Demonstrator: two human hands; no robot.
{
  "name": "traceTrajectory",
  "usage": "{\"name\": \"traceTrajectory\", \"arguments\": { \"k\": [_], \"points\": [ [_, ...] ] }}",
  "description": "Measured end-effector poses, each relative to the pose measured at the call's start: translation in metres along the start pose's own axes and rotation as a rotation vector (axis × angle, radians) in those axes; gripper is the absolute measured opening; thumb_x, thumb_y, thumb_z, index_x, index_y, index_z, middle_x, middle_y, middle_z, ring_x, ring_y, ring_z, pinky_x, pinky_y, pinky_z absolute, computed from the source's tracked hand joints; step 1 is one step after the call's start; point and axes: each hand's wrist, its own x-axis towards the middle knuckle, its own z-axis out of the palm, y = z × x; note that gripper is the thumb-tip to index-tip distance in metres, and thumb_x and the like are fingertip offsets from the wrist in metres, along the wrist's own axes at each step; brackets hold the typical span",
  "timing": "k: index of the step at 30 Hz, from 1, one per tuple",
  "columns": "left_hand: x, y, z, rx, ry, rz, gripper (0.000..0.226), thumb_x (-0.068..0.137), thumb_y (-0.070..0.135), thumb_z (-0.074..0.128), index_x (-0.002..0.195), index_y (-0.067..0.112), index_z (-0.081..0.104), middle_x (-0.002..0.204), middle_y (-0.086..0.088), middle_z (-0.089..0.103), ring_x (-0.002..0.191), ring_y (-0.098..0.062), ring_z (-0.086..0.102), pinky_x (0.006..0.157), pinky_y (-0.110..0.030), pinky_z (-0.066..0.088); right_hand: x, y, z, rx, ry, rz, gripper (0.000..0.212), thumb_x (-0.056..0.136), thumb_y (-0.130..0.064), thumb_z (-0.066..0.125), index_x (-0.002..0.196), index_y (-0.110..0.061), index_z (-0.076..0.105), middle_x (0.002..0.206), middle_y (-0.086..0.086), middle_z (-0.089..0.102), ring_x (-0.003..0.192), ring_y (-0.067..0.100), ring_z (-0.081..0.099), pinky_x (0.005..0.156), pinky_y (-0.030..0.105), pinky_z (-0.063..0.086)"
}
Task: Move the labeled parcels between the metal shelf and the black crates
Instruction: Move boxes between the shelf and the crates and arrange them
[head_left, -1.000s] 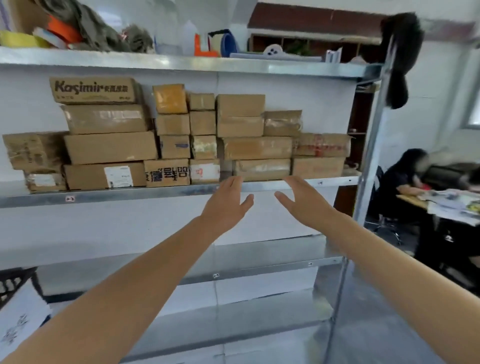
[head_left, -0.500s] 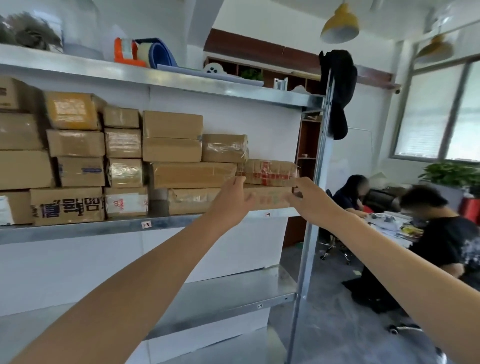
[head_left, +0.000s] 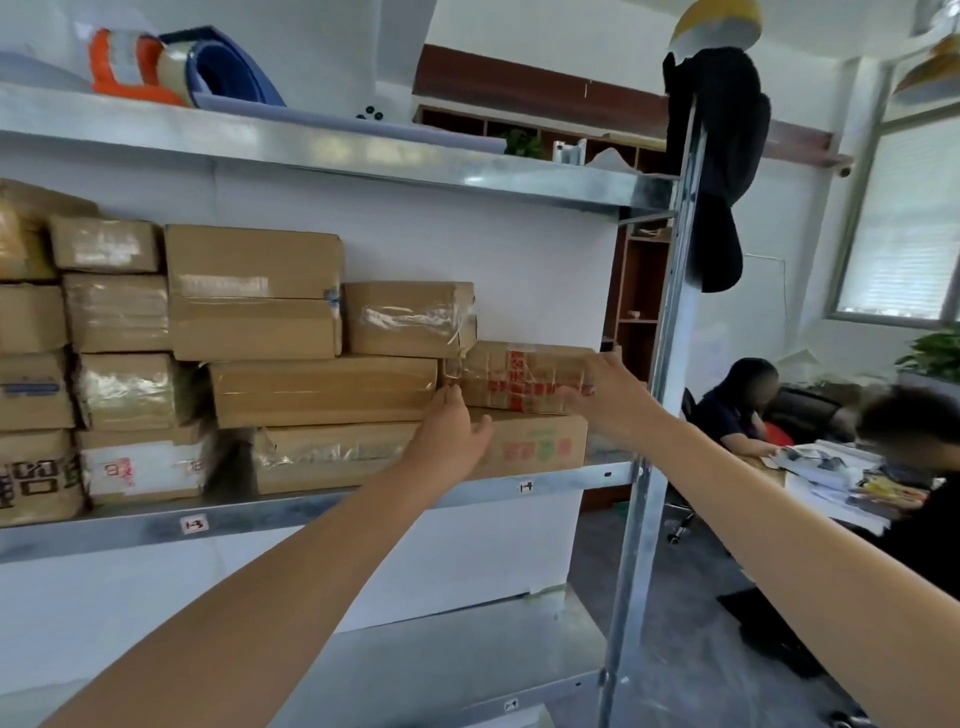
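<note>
Brown cardboard parcels are stacked on the middle level of the metal shelf (head_left: 332, 503). At the stack's right end, a parcel with red printed tape (head_left: 511, 375) lies on a flat box with a coloured print (head_left: 535, 446). My right hand (head_left: 605, 397) wraps the red-taped parcel's right end, thumb on its front face. My left hand (head_left: 451, 434) is spread, and its fingertips reach the parcel's lower left corner. The black crates are out of view.
The shelf's upright post (head_left: 657, 426) stands just right of my right hand. A black garment (head_left: 719, 156) hangs from its top. Tape rolls (head_left: 140, 65) lie on the top level. Two people sit at a cluttered desk (head_left: 841, 483) to the right. Bare lower shelf levels lie below.
My view has swung right and closer to the shelf. Both hands moved up and forward from below the shelf edge to the red-taped parcel, and my right hand closed around its end.
</note>
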Motion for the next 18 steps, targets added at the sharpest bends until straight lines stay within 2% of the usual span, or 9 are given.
{"name": "traceTrajectory", "arguments": {
  "k": [5,11,14,16,18],
  "points": [
    [0.013,0.003,0.017,-0.013,0.084,-0.062,0.072,0.102,0.031,0.046,0.155,0.001,0.008,0.162,-0.015,0.015,0.144,-0.029,0.03,0.111,-0.034,0.031,0.039,0.027,0.006,0.004,0.01,0.077,0.057,0.098,-0.031,0.061,0.144,-0.005,0.039,0.137,0.018,0.044,0.116,0.032,0.055,0.099,0.042,0.049],
    [0.036,0.02,0.023,-0.119,0.154,-0.204,0.076,0.098,0.033,0.052,0.155,0.001,0.011,0.156,-0.017,0.028,0.142,-0.031,0.031,0.114,-0.043,0.033,0.071,0.061,0.011,0.155,0.022,0.207,0.052,0.102,-0.016,0.053,0.148,-0.002,0.032,0.137,0.022,0.054,0.118,0.036,0.056,0.082,0.034,0.046],
    [0.046,0.026,0.023,-0.165,0.175,-0.277,0.079,0.097,0.033,0.054,0.154,0.001,0.01,0.157,-0.016,0.026,0.143,-0.031,0.029,0.113,-0.041,0.032,0.082,0.071,0.012,0.225,0.007,0.224,0.052,0.103,-0.018,0.048,0.151,-0.004,0.031,0.13,0.019,0.059,0.097,0.026,0.059,0.071,0.031,0.044],
    [0.049,0.029,0.026,-0.17,0.199,-0.293,0.075,0.096,0.033,0.056,0.153,0.002,0.017,0.155,-0.016,0.029,0.141,-0.032,0.032,0.11,-0.041,0.033,0.088,0.074,0.016,0.287,-0.021,0.216,0.048,0.102,-0.023,0.048,0.146,-0.005,0.039,0.115,0.012,0.064,0.084,0.018,0.059,0.064,0.031,0.046],
    [0.05,0.03,0.03,-0.184,0.212,-0.299,0.071,0.095,0.033,0.057,0.15,0.003,0.025,0.151,-0.015,0.031,0.137,-0.031,0.036,0.109,-0.042,0.035,0.093,0.075,0.019,0.377,-0.031,0.22,0.044,0.1,-0.028,0.051,0.136,-0.002,0.048,0.107,0.01,0.065,0.086,0.019,0.06,0.07,0.034,0.049]
  ]
}}
